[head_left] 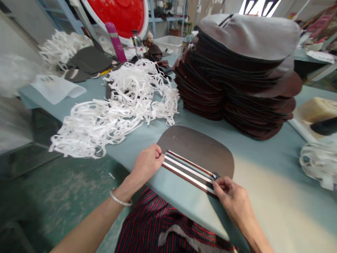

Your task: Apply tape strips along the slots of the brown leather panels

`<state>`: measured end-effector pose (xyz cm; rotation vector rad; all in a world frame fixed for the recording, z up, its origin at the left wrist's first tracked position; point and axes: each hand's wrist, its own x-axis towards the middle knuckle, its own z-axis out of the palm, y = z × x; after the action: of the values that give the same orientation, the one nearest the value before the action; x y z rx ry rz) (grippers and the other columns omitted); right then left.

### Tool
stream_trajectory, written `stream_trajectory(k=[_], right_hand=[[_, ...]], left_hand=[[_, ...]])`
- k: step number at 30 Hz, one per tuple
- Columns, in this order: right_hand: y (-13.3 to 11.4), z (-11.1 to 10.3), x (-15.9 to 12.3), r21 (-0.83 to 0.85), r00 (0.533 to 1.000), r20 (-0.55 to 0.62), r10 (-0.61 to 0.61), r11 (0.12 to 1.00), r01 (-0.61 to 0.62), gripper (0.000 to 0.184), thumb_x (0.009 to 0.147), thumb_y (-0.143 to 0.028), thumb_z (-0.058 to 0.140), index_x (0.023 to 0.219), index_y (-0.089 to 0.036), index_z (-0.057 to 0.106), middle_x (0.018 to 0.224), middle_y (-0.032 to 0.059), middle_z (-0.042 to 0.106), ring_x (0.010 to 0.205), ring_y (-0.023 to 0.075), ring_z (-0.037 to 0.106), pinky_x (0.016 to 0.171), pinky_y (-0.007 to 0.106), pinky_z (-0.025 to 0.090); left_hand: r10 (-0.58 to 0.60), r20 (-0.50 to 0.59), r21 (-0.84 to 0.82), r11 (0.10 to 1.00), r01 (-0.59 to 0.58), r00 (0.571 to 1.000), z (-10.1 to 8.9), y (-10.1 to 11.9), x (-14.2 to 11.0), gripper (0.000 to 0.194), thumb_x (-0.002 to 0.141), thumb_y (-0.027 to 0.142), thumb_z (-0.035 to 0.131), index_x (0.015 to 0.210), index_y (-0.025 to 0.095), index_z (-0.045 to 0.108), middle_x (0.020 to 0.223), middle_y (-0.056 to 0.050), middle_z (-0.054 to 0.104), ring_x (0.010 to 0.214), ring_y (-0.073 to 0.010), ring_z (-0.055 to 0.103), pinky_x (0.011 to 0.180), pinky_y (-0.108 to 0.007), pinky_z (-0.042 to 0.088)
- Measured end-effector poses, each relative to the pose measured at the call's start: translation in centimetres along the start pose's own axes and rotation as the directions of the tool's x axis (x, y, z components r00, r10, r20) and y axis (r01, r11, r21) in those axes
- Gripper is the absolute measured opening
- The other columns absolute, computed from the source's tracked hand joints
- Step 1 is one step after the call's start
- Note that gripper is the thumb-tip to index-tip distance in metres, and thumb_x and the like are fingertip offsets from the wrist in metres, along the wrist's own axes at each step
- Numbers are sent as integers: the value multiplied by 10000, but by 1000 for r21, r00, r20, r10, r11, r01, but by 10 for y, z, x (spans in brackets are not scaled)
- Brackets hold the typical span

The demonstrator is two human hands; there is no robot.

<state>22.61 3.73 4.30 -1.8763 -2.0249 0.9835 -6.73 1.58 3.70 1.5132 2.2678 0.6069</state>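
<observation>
A rounded dark grey-brown panel (197,142) lies flat near the front edge of the table. Along its near side runs a long dark strip (181,166) carrying two white bands, with brown edges beside it. My left hand (147,163) pinches the strip's left end, thumb and forefinger together. At the opposite end, the fingers of my right hand (233,193) are closed on the same strip. Whether the strip is attached to the panel cannot be made out.
Behind the panel rises a tall stack of similar dark brown panels (237,80). Heaped white ribbon strips (113,112) spread over the table's left side, partly hanging off its edge. A pink bottle (116,42) stands behind them. More white strips (319,163) lie at right.
</observation>
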Motion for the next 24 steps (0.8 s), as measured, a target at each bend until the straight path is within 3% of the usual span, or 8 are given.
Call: stream_trajectory(k=[2, 5, 10, 14, 17, 24], right_hand=[[-1, -3, -1, 56, 999, 4, -35, 998, 34, 308, 815, -474, 475, 725, -201, 587, 609, 0, 597, 583, 153, 540, 581, 258, 383], [-1, -6, -1, 125, 998, 26, -58, 991, 55, 260, 826, -404, 479, 728, -187, 583, 585, -15, 563, 556, 130, 501, 543, 237, 355], [0, -5, -1, 92, 999, -14, -37, 995, 38, 151, 791, -300, 511, 708, -190, 572, 569, -33, 559, 533, 112, 503, 536, 220, 349], [-2, -5, 0, 42, 998, -37, -47, 998, 49, 122, 771, -264, 513, 687, -195, 570, 569, -34, 563, 538, 110, 511, 544, 216, 348], [-5, -7, -1, 26, 998, -33, -56, 998, 57, 121, 767, -250, 499, 683, -195, 567, 568, -33, 558, 536, 109, 508, 543, 216, 347], [-9, -6, 1, -23, 998, -44, -48, 999, 47, 90, 741, -211, 499, 676, -201, 561, 563, -32, 565, 532, 110, 513, 548, 215, 348]], left_hand=[[134, -89, 65, 990, -129, 987, 4, 1, -5, 97, 821, 241, 530, 898, 192, 563, 818, -18, 632, 753, -179, 588, 699, -279, 418], [338, -144, 255, 921, -295, 930, 9, 2, -14, 117, 883, 196, 462, 909, 184, 575, 871, -52, 635, 844, -226, 572, 777, -332, 419], [499, -45, 473, 774, -421, 866, 11, -2, -35, 286, 880, 120, 454, 1123, 142, 603, 1084, -122, 651, 974, -281, 569, 807, -388, 416], [540, 46, 537, 696, -477, 840, 14, -7, -50, 461, 913, 281, 492, 1373, 261, 473, 1314, -139, 551, 1106, -324, 540, 805, -423, 436], [532, 74, 554, 681, -478, 844, 15, -6, -57, 534, 902, 364, 521, 1421, 347, 400, 1381, -147, 489, 1157, -360, 511, 808, -455, 450], [506, 42, 504, 734, -455, 862, 21, 7, -60, 468, 918, 373, 494, 1374, 268, 482, 1381, -170, 487, 1256, -374, 442, 909, -516, 430]])
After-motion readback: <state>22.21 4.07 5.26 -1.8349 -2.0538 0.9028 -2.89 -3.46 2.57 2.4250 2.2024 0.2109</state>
